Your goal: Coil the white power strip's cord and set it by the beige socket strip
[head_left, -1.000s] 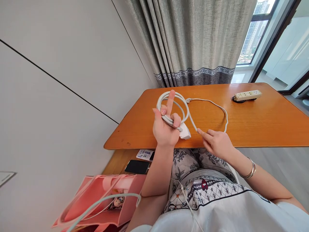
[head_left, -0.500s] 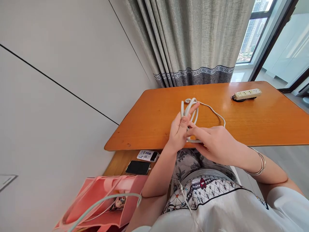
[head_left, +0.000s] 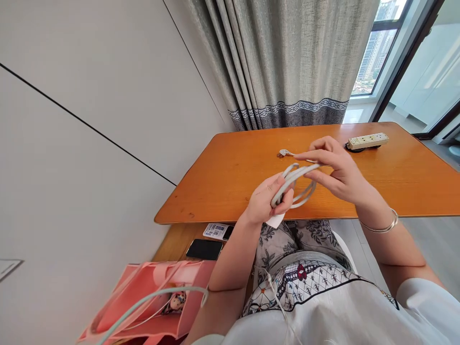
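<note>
Cable coil [head_left: 294,184] | left hand [head_left: 264,203] — fingers clamped round loops | right hand [head_left: 336,167] — fingertips pinching strand

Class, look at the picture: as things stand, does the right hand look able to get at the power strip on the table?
Probably yes. The right hand hovers close to the power strip, with only bare table between them. But its fingers are pinching the cable, which the left hand also grips, so it isn't free.
</note>
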The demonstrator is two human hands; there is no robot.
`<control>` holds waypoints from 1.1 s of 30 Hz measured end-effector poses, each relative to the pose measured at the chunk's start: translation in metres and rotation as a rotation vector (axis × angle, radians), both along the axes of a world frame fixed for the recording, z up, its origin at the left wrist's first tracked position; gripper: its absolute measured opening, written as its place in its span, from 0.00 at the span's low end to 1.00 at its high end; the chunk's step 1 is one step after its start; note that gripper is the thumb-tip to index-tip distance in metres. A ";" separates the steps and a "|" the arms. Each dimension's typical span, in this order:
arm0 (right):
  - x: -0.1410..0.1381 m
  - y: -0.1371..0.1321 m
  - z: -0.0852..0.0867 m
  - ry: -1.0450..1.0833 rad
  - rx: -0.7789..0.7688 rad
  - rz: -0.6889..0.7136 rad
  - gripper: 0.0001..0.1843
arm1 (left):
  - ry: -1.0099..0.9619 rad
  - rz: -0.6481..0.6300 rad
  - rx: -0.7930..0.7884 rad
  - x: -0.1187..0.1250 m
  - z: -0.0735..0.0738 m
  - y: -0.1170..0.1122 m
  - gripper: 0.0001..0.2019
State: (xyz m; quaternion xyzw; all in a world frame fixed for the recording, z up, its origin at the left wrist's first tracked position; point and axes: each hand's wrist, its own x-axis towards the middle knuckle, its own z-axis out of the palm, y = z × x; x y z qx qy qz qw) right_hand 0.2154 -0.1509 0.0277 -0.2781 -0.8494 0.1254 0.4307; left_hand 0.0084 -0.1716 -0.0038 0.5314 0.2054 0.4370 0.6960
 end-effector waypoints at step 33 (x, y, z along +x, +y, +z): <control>-0.033 0.008 -0.041 0.605 -0.855 0.272 0.23 | -0.184 -0.113 -0.406 0.004 -0.008 0.016 0.28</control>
